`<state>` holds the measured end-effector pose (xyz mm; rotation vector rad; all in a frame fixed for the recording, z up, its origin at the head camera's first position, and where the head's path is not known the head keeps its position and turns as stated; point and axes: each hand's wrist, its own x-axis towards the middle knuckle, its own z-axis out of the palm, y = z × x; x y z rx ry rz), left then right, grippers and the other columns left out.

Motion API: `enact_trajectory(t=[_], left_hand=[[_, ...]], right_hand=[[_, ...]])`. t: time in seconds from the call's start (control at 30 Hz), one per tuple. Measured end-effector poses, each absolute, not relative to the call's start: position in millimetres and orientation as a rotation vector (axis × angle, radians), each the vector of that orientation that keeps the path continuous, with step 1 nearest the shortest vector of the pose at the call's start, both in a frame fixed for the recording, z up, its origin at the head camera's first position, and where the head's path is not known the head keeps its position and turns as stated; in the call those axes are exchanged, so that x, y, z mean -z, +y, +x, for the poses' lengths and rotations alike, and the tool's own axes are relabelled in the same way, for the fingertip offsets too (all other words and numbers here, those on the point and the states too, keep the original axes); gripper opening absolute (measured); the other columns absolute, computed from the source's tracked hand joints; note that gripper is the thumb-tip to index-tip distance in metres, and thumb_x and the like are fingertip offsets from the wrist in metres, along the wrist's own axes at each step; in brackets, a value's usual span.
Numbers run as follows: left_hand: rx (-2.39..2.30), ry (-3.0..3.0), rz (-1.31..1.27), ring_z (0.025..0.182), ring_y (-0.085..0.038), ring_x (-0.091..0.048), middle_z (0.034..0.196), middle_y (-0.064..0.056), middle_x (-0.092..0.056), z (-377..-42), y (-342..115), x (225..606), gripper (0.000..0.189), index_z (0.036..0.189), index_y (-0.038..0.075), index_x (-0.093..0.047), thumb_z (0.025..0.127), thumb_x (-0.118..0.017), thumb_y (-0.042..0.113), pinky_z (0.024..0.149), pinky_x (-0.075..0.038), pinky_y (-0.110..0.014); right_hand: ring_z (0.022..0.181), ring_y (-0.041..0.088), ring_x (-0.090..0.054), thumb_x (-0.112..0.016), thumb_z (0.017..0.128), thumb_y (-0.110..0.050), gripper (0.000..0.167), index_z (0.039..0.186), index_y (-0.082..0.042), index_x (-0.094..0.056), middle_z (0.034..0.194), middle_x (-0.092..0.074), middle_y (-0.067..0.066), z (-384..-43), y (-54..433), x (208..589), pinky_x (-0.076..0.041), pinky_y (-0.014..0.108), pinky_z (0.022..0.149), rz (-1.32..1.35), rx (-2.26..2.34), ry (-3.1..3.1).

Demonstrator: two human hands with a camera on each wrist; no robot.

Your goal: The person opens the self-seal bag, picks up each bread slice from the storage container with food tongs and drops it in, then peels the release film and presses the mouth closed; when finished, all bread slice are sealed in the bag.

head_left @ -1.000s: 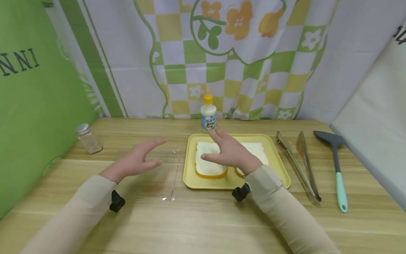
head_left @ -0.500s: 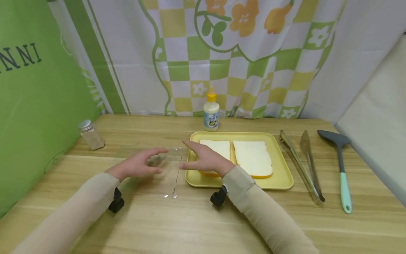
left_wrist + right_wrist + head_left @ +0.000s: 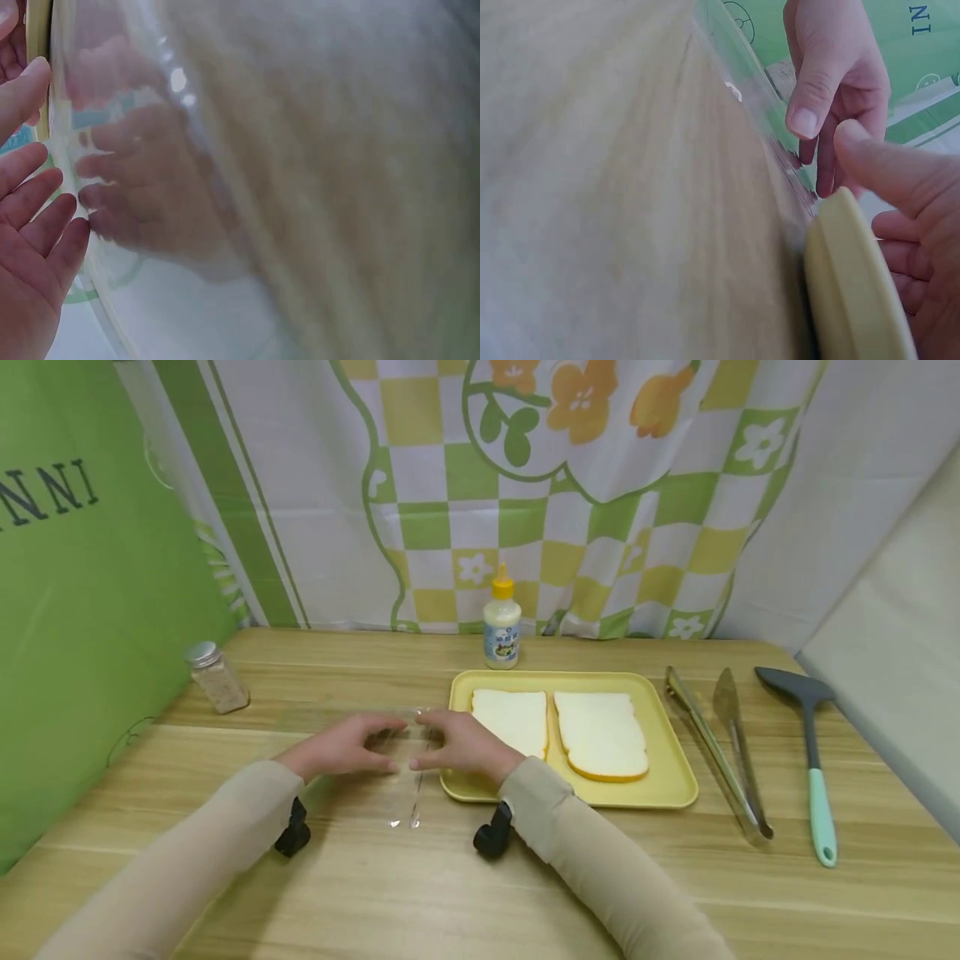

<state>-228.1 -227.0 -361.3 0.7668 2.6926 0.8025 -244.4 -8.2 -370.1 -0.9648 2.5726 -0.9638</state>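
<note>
A clear, glossy plastic sheet or board (image 3: pixel 375 806) lies on the table left of the yellow tray. My left hand (image 3: pixel 341 747) is over it, fingers relaxed and holding nothing. In the left wrist view the fingertips (image 3: pixel 71 244) come right up to the clear surface, which mirrors the hand. My right hand (image 3: pixel 465 743) hovers by the left side of the yellow tray (image 3: pixel 667 789), thumb apart from the fingers and nothing between them. Both hands' fingertips face each other across a narrow gap. Two bread slices, a left one (image 3: pixel 513 718) and a right one (image 3: pixel 600 735), lie on the tray.
Behind the tray stands a squeeze bottle (image 3: pixel 502 631) with a yellow cap. A glass shaker jar (image 3: pixel 219 681) is at the back left. Metal tongs (image 3: pixel 712 752) and a dark spatula (image 3: pixel 810 735) with a mint handle lie to the right. A patterned curtain hangs behind.
My right hand has moved left from above the bread to the tray's left edge, uncovering the slices. My left hand has shifted slightly right, closing the gap between the hands.
</note>
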Motion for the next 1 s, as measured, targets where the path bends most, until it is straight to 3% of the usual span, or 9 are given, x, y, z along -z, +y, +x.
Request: enact_trajectory(t=[0.33,0.7,1.0], left_hand=[[-0.747,2.661,0.744,0.132,-0.038,-0.032,0.139,-0.021,-0.042,-227,-223,361,0.066,0.133,-0.002,-0.045,0.08,-0.072,0.026,0.108,-0.024,-0.051],[-0.658,2.628,0.71,0.136,-0.039,-0.022,0.148,-0.018,-0.029,-224,-231,364,0.07,0.14,0.003,-0.037,0.084,-0.067,0.033,0.107,-0.022,-0.055],[-0.706,2.61,0.768,0.134,-0.041,-0.026,0.145,-0.019,-0.034,-216,-258,366,0.063,0.135,0.003,-0.045,0.084,-0.067,0.032,0.105,-0.025,-0.056]], right_hand=[[0.103,0.016,-0.055,-0.073,0.078,-0.036,0.055,0.122,-0.005,-0.059,0.117,-0.061,0.005,-242,-15,371,-0.043,0.03,0.092,-1.06,0.743,2.682],[0.117,0.022,-0.051,-0.071,0.08,-0.039,0.056,0.122,-0.003,-0.059,0.126,-0.056,0.009,-242,-20,370,-0.039,0.031,0.1,-1.04,0.566,2.706],[0.121,0.024,-0.049,-0.072,0.079,-0.037,0.054,0.121,-0.004,-0.06,0.131,-0.053,0.011,-243,-19,367,-0.037,0.032,0.102,-1.028,0.571,2.694]])
